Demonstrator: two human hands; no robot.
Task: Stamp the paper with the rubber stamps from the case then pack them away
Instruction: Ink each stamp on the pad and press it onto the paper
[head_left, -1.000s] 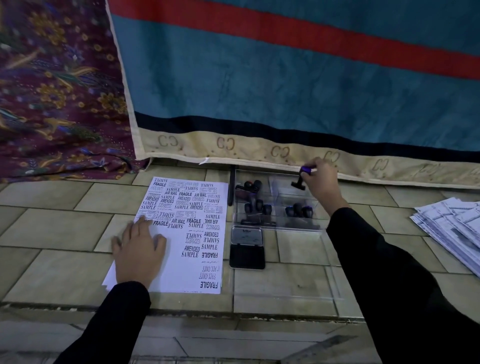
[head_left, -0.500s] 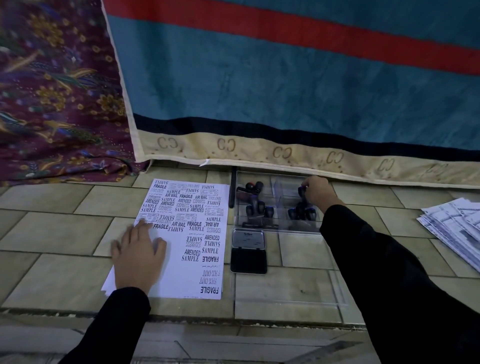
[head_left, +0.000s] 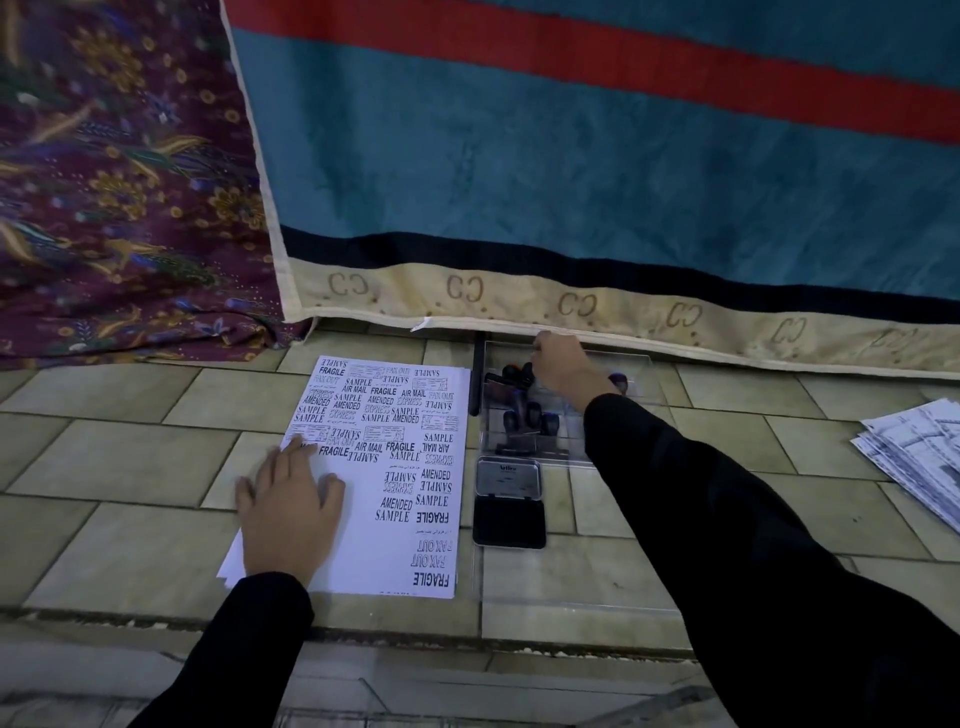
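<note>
A white paper (head_left: 363, 519) printed with several stamp marks lies on the tiled floor. My left hand (head_left: 291, 512) presses flat on its lower left part. To its right stands a clear plastic case (head_left: 644, 364) with several black rubber stamps (head_left: 530, 418) in it. My right hand (head_left: 566, 366) reaches into the back of the case, fingers curled down beside a black stamp knob (head_left: 522, 373); the fingertips are hidden, so a grip does not show. A purple-topped stamp (head_left: 619, 382) peeks out right of my wrist. An open ink pad (head_left: 509, 519) lies in front of the case.
A teal blanket (head_left: 571, 182) with a beige hem hangs just behind the case; patterned fabric (head_left: 104, 182) lies at the back left. A stack of printed sheets (head_left: 914, 447) lies at the far right. The case's clear lid (head_left: 571, 592) lies flat near the floor's step edge (head_left: 363, 629).
My right hand lowered the purple-topped stamp into the case's right side, let it go, and moved left over the back-left stamps. My left hand stayed on the paper.
</note>
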